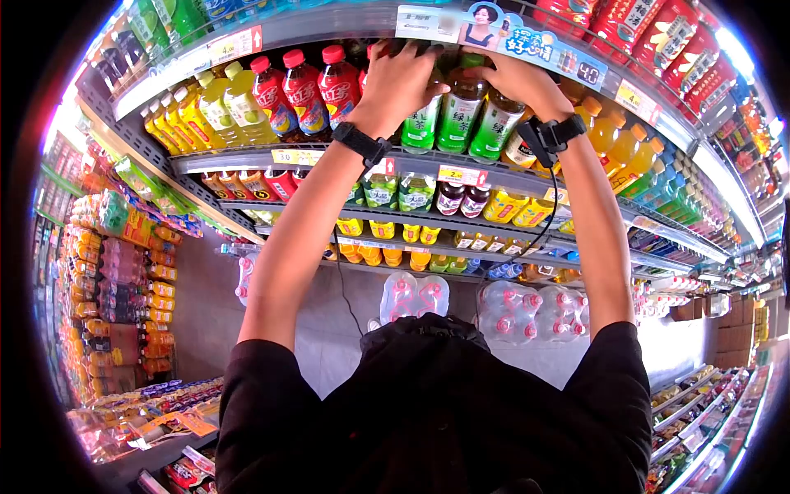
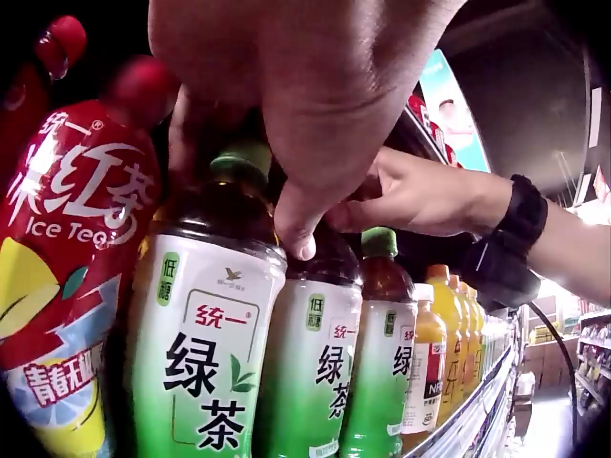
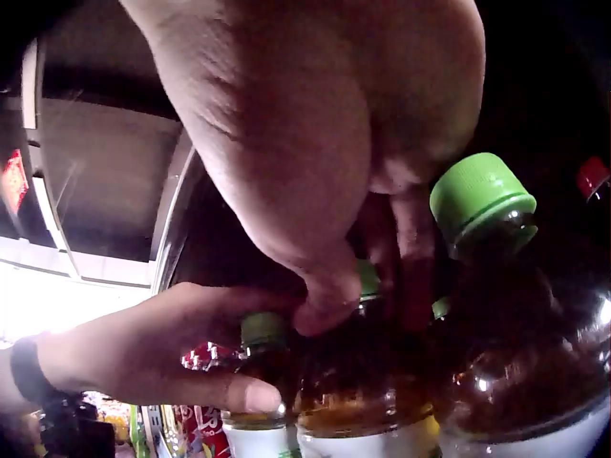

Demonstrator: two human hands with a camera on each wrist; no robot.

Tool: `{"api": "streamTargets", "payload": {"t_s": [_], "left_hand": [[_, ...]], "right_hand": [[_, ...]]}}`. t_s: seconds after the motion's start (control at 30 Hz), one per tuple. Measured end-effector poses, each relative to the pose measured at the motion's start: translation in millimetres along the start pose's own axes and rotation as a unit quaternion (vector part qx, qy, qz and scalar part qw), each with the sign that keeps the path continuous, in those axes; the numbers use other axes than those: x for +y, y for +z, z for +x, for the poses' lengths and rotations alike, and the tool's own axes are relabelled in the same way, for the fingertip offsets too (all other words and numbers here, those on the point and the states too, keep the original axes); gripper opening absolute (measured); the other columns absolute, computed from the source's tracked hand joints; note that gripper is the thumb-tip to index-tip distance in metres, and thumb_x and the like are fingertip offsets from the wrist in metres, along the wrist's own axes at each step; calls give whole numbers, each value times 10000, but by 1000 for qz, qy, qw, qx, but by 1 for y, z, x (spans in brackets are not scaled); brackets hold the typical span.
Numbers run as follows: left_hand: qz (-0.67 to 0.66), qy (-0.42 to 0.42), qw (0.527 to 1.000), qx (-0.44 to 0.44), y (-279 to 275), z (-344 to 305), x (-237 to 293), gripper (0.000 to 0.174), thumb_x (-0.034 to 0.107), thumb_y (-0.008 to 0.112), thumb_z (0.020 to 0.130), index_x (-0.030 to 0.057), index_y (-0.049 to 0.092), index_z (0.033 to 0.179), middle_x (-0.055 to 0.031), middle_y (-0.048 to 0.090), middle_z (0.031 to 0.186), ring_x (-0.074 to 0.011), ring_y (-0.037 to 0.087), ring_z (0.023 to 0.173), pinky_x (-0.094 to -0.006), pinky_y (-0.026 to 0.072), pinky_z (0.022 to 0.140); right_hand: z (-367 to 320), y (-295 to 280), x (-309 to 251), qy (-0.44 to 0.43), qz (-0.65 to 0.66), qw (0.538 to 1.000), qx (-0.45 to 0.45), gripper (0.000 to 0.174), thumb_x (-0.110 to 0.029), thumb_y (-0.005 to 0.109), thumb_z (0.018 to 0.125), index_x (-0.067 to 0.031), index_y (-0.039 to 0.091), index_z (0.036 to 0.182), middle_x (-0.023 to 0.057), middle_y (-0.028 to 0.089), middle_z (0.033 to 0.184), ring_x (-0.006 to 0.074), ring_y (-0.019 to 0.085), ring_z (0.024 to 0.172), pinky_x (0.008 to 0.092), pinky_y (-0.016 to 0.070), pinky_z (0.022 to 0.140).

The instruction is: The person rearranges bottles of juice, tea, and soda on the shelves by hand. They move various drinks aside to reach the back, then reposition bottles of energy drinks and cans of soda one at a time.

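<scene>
Head view: the left hand (image 1: pixel 401 82) and right hand (image 1: pixel 520 81) reach in above three upright green tea bottles on the shelf (image 1: pixel 222 161). Red iced tea bottles (image 1: pixel 336 92) stand to their left, orange drinks (image 1: pixel 607 132) to the right.

Left wrist view: fingers of the left hand are curled about the top of the left green tea bottle (image 2: pixel 212 334), thumb on the side facing the middle green tea bottle (image 2: pixel 315 353). The right green tea bottle (image 2: pixel 380 358) stands beside that.

Right wrist view: fingers of the right hand grasp the middle bottle's neck; fingertip contact behind it is obscured.
</scene>
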State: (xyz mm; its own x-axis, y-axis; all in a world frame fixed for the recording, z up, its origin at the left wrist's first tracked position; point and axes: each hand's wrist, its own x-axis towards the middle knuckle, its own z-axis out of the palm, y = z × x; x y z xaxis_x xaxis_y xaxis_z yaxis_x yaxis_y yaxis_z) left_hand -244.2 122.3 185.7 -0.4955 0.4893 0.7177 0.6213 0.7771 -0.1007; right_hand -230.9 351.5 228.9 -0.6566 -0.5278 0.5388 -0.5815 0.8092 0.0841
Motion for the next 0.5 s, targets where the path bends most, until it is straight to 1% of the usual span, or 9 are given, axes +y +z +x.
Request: {"api": "streamTargets", "payload": {"t_s": [0.1, 0.13, 0.23, 0.27, 0.3, 0.37, 0.4, 0.5], "left_hand": [[11, -5, 1000, -12, -1, 2, 1, 592, 413, 810, 795, 133, 631, 1285, -107, 630, 1279, -329, 550, 1256, -540, 385, 1038], [10, -6, 1000, -12, -2, 2, 2, 592, 417, 810, 793, 134, 633, 1282, -110, 633, 1273, -327, 554, 1251, -538, 385, 1037], [19, -5, 1000, -3, 2, 2, 1, 588, 429, 806, 793, 142, 638, 1278, -112, 636, 1273, -321, 562, 1239, -528, 383, 1032], [24, -4, 1000, -1, 4, 1, 0, 586, 433, 804, 794, 146, 639, 1278, -111, 635, 1276, -319, 565, 1235, -524, 382, 1030], [25, -16, 999, -20, 3, 1, 1, 580, 439, 796, 801, 159, 641, 1285, -98, 636, 1278, -314, 562, 1239, -515, 375, 1026], [33, -9, 999, -9, 7, 0, -1, 574, 455, 789, 806, 178, 645, 1288, -86, 635, 1280, -303, 558, 1241, -517, 369, 1021], [37, -3, 999, -4, 7, 1, -1, 567, 454, 782, 813, 184, 644, 1292, -84, 634, 1279, -298, 556, 1242, -519, 368, 1021], [30, 23, 999, 18, 7, -3, 1, 533, 444, 763, 835, 200, 649, 1295, -73, 628, 1273, -283, 550, 1244, -524, 366, 1018]], "right_hand": [[-1, 1, 1, 5, -51, 999, -2, 362, -272, 699, 927, -138, 681, 1263, 150, 680, 1207, 346, 634, 1098, 414, 491, 945], [1, -1, 1, 39, -7, 999, -37, 377, -266, 698, 926, -134, 678, 1279, 152, 682, 1205, 336, 640, 1094, 401, 489, 951], [-2, -9, -6, 46, 16, 998, -32, 387, -272, 692, 931, -124, 674, 1288, 150, 684, 1216, 326, 645, 1093, 385, 484, 962], [-3, -4, -1, 49, 52, 997, -33, 376, -271, 677, 947, -121, 673, 1291, 146, 690, 1230, 302, 649, 1105, 364, 477, 970], [0, 2, 5, 71, 78, 993, -59, 368, -273, 644, 981, -98, 660, 1304, 125, 700, 1245, 271, 659, 1112, 342, 475, 966], [-3, 9, 17, 86, 168, 981, -40, 313, -307, 702, 929, -147, 706, 1197, 127, 719, 1100, 308, 689, 961, 391, 521, 846], [-2, 15, 24, 45, 139, 989, -25, 306, -320, 683, 949, -142, 702, 1198, 123, 723, 1083, 305, 693, 933, 387, 527, 822], [-1, 30, 37, 6, 97, 995, 15, 310, -333, 668, 963, -139, 697, 1202, 115, 722, 1079, 310, 689, 931, 390, 523, 830]]}}
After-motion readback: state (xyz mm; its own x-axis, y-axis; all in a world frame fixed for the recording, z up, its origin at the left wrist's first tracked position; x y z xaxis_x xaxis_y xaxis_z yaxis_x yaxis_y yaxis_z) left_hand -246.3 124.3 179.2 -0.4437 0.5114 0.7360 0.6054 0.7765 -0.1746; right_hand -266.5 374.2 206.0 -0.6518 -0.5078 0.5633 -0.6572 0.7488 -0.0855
